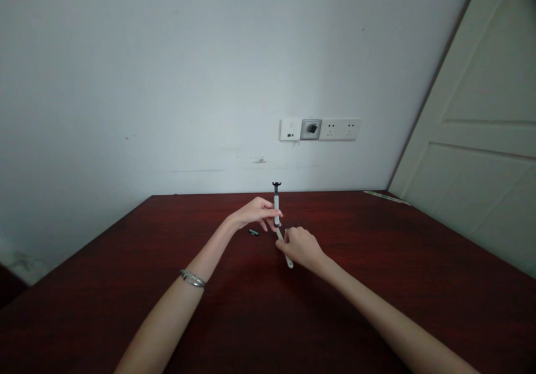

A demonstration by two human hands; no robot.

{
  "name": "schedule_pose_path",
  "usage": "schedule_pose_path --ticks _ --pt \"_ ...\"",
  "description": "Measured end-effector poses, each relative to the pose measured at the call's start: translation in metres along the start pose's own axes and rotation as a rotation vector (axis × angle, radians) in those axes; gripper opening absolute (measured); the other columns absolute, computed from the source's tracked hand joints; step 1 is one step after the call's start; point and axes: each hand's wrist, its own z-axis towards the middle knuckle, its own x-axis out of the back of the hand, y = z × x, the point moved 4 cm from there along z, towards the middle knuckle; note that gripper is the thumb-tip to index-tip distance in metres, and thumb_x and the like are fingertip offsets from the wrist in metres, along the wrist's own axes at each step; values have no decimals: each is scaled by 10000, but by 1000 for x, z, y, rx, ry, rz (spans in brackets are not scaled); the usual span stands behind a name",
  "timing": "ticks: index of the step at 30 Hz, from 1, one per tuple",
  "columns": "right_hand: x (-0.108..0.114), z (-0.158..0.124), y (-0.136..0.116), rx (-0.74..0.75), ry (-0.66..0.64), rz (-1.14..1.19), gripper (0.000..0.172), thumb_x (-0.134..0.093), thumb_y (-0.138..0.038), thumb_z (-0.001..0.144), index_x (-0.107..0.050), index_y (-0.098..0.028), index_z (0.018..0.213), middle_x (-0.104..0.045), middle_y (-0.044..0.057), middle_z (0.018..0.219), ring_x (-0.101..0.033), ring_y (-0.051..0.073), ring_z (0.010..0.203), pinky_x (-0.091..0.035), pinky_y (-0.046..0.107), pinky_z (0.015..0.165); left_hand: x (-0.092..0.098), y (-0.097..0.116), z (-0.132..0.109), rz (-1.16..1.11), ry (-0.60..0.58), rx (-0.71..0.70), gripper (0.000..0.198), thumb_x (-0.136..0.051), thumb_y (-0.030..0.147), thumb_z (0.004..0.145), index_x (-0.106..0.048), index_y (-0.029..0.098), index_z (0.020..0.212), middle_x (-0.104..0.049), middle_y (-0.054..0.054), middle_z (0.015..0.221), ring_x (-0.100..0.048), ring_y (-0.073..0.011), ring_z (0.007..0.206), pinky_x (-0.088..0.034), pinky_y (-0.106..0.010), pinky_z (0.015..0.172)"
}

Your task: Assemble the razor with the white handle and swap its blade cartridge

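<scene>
White stick (276,203) with black pronged tip (277,185) — over the table (226,318), toward the middle of its far edge; upper part upright, lower slanted. Left hand (258,212): pinching the upper part. Right hand (303,245): closed round the lower. Probably light, stiff, smooth; tip likely fragile — best held by the shaft.

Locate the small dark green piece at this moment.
In the head view, the small dark green piece lies on the dark red tabletop, slightly left of centre, pictured just below the left hand and left of the white stick.
</scene>
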Motion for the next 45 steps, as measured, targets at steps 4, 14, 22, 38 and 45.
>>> schedule_pose_path --ticks 4,14,22,38,45 --pt "29 10 20 -18 107 196 288 -525 -324 745 -634 -162 532 -675 98 603 -650 206 630 -414 251 558 4 4 -1 -20 58 -44 431 -651 459 744 -655 87 963 -700 -141 856 -677 -174 649 -492 -237 524" --pt "75 29 82 41 221 824 330 -591 -439 764 -665 -129 848 -675 53 665 -560 105 432 -443 216 416 9 5 -2 38 135 -41 419 -633 437 758 -649 67 953 -698 -155 858 -681 -191 698 -489 -224 506" --pt "99 29 89 244 398 633 443 -578 -446 801 -671 -145 1113 -729 69 908 -638 198 790 -495 311 729 14 -7 9 181 188 -101 380 -615 415 768 -661 63 904 -691 -140 828 -646 -179 716 -512 -247 515" --pt "124 9 68 406 322 587 349 -572 -410 820 -704 -186 1053 -716 75 993 -651 212 875 -495 325 803 14 -18 11 467 348 -215 257 -549 303 781 -676 83 739 -692 -80 710 -614 -149 619 -435 -221 569" --pt "122 10 68 404 319 574 365 -560 -426 824 -705 -180 1052 -717 86 964 -645 214 829 -493 323 747 8 -16 12 429 335 -226 243 -566 276 764 -692 72 803 -708 -83 742 -627 -165 670 -445 -235 618"
